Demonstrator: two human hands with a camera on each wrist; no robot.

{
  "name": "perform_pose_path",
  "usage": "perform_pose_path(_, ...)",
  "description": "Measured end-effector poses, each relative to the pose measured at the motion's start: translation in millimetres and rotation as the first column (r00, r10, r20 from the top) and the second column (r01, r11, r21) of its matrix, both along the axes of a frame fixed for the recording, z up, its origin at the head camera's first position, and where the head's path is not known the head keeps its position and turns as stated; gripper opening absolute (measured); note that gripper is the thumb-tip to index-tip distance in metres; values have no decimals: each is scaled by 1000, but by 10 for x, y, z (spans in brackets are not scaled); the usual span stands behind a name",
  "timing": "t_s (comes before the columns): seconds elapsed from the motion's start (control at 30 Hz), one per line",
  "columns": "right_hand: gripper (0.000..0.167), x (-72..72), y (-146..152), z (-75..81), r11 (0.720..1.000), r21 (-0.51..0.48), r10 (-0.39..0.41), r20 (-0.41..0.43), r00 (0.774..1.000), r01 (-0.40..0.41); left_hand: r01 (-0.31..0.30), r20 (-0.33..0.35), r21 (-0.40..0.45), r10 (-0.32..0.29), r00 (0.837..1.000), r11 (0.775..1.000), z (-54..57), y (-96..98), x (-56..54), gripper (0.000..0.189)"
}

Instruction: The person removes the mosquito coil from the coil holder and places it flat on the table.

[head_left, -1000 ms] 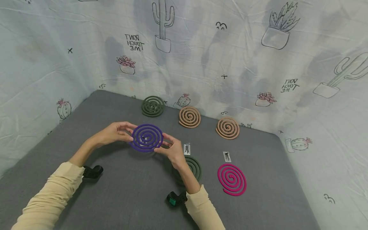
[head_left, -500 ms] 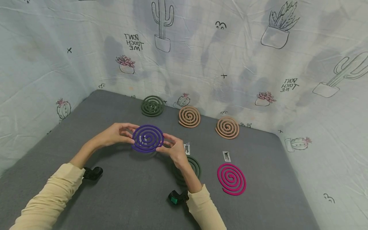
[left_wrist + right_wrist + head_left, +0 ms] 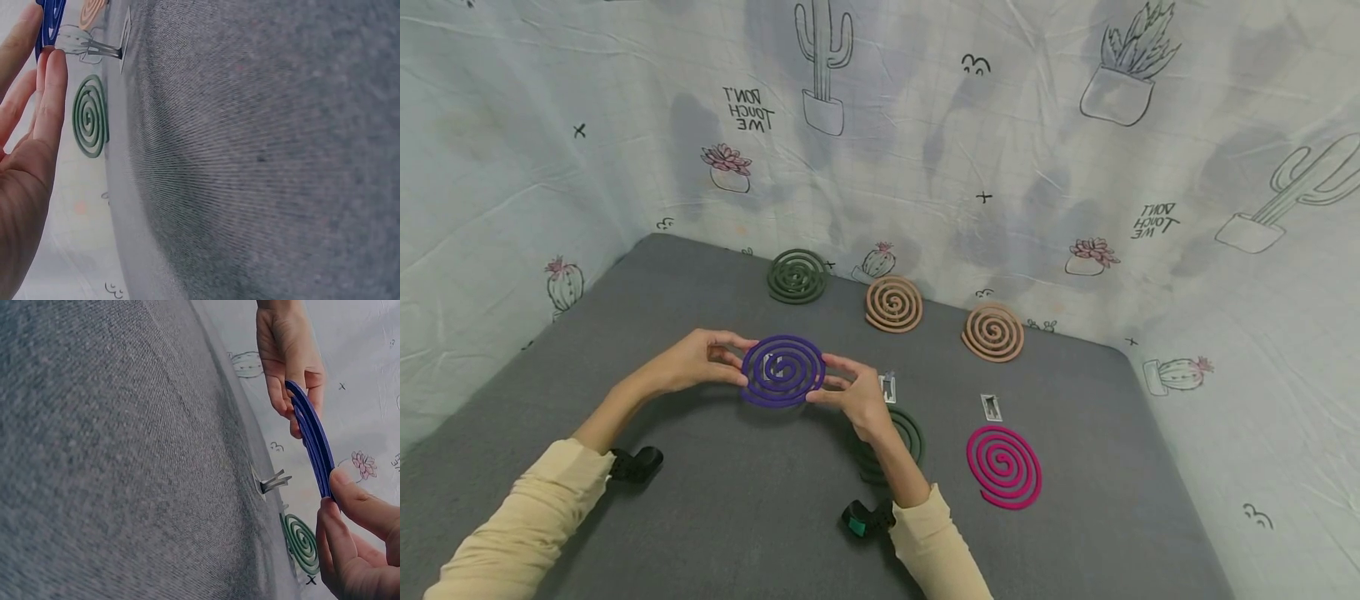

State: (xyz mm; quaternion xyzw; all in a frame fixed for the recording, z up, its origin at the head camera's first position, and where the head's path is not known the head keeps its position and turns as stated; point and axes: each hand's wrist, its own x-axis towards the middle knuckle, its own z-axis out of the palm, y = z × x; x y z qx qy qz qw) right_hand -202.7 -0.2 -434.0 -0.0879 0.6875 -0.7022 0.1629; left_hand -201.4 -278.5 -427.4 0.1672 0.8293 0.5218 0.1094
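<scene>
A purple mosquito coil (image 3: 785, 372) is held flat above the grey surface, between both hands. My left hand (image 3: 700, 360) pinches its left edge between thumb and fingers. At the opposite edge, my right hand (image 3: 860, 400) pinches it the same way. Seen edge-on in the right wrist view, the purple coil (image 3: 317, 440) is clear of the metal stand (image 3: 275, 481), whose prongs point up. That stand shows through the coil's gaps in the head view. Only a part of the coil (image 3: 51, 22) shows in the left wrist view, beside the left fingertips.
Behind the hands sit a green coil (image 3: 797, 277) and two tan coils, one central (image 3: 894, 305) and one right (image 3: 993, 332). Two more metal stands lie on the right (image 3: 888, 388). A pink coil (image 3: 1003, 467) lies nearby; my right forearm partly covers another green coil (image 3: 912, 435).
Both hands and the purple coil first shift slightly right, then come down a little in the head view, nearer to me. The other coils and stands stay put.
</scene>
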Motion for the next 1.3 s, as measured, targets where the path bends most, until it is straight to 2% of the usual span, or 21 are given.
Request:
perform_pose_path(0.77,58,156,-33,42,998,59,2,-18,1000,-1,-18,-31,-37,17,999,999,37,-6,191,62)
perform_pose_path(1.07,59,234,-49,16,998,66,-8,-42,999,11,-8,-7,-61,8,1000,998,29,-12,239,63)
perform_pose_path(1.3,60,294,-69,-2,993,121,0,-78,997,10,2,-6,-49,-2,1000,999,-4,-28,303,62)
